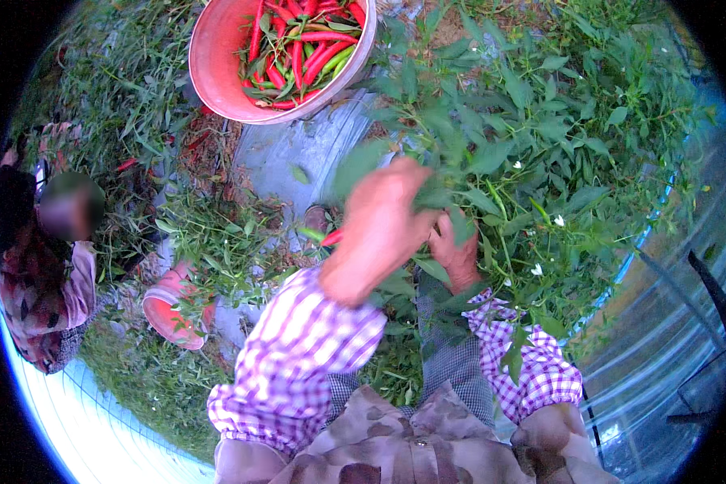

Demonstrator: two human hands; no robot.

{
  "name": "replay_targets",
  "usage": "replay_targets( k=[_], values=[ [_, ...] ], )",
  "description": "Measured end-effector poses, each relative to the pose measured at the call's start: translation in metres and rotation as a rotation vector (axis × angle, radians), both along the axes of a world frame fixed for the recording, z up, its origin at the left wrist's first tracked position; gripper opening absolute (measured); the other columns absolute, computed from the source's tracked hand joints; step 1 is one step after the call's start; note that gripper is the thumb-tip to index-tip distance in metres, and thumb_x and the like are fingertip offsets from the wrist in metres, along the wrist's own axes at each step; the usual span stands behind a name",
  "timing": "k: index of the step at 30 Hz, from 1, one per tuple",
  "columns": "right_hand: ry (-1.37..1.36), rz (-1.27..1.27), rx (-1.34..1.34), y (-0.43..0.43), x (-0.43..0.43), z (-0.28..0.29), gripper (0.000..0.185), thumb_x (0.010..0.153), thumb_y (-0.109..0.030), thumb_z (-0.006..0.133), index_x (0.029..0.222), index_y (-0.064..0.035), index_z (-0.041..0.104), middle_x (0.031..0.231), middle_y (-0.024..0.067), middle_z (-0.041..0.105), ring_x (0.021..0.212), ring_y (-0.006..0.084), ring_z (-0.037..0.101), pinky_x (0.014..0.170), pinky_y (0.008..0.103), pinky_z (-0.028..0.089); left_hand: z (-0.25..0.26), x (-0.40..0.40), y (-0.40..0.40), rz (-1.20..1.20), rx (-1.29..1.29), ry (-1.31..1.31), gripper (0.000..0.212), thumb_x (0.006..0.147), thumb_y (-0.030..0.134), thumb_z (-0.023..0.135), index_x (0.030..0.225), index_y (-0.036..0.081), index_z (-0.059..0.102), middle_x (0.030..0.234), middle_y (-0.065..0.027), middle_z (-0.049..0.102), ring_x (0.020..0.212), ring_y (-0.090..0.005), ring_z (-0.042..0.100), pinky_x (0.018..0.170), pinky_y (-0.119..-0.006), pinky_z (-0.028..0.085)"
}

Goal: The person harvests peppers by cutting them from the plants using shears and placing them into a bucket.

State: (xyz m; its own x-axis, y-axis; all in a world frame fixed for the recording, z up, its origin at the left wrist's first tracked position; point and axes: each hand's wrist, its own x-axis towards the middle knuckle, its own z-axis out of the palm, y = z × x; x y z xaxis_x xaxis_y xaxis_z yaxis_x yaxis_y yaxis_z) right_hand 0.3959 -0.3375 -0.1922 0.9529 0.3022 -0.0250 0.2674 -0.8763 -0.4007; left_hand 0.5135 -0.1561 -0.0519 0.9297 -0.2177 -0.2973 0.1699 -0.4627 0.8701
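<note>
My left hand (382, 233), blurred by motion, is curled over the pepper foliage in front of me. A red chili pepper (333, 237) sticks out from under its outer side, with a green chili (311, 234) beside it. Close by on the right is my right hand (455, 249), its fingers bent among the leaves and partly covered by them. What those fingers hold is hidden. Around both hands grows a chili plant (520, 145) with white flowers and slim green chilies (497, 199).
A pink bucket (215, 66) filled with red and green chilies stands ahead on plastic mulch film (284, 157). A smaller pink bucket (175, 323) leans at the left. Another person (42, 284) is among plants at far left. Plastic sheeting (641, 339) runs along the right.
</note>
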Motion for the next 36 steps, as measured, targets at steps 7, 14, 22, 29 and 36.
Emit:
replay_targets(
  k=[7,14,22,29,36],
  values=[
    [0.462,-0.339,0.294,0.020,0.003,0.003,0.025,0.086,-0.024,0.058,0.105,-0.0085,0.060,0.111,0.0121,0.058,0.105,0.0296,0.055,0.084,0.0459,0.043,-0.092,-0.033,-0.054,-0.251,0.155,0.038,0.017,0.078,0.016,0.060,0.082,0.000,0.065,0.085,-0.0198,0.061,0.087,-0.0386,0.059,0.075,-0.047,0.048],
    [0.299,-0.153,0.007,0.001,-0.028,-0.001,0.033,0.083,-0.024,0.059,0.111,-0.0069,0.057,0.112,0.0136,0.055,0.108,0.0308,0.052,0.085,0.0414,0.044,-0.073,-0.035,-0.067,-0.520,0.518,-0.149,0.015,0.069,0.013,0.065,0.080,0.004,0.068,0.083,-0.0093,0.063,0.088,-0.0266,0.061,0.072,-0.036,0.053],
    [0.076,0.077,-0.116,-0.015,-0.016,0.012,0.042,0.078,-0.024,0.060,0.116,-0.0057,0.055,0.113,0.0143,0.054,0.111,0.0343,0.049,0.087,0.0427,0.044,0.003,-0.068,-0.069,-0.524,0.640,-0.053,0.028,0.072,0.009,0.060,0.098,-0.001,0.063,0.096,-0.0133,0.063,0.094,-0.0244,0.061,0.063,-0.038,0.052],
    [0.314,0.051,-0.221,0.020,0.036,0.094,0.069,0.069,-0.009,0.068,0.133,-0.0133,0.046,0.135,0.0127,0.043,0.132,0.0350,0.033,0.094,0.0555,0.038,0.043,-0.110,0.066,0.036,-0.550,0.546,0.026,0.097,0.022,0.051,0.099,-0.003,0.059,0.094,-0.0086,0.061,0.085,-0.0151,0.057,0.076,-0.030,0.047],
    [0.191,0.293,0.416,0.080,0.043,0.191,0.045,0.064,-0.012,0.075,0.107,-0.0068,0.062,0.105,0.0091,0.063,0.102,0.0305,0.058,0.084,0.0420,0.045,0.053,-0.167,0.121,0.417,-0.477,1.039,0.021,0.095,0.016,0.052,0.097,-0.002,0.063,0.080,-0.0060,0.063,0.068,-0.0117,0.057,0.067,-0.028,0.049]
  ],
)
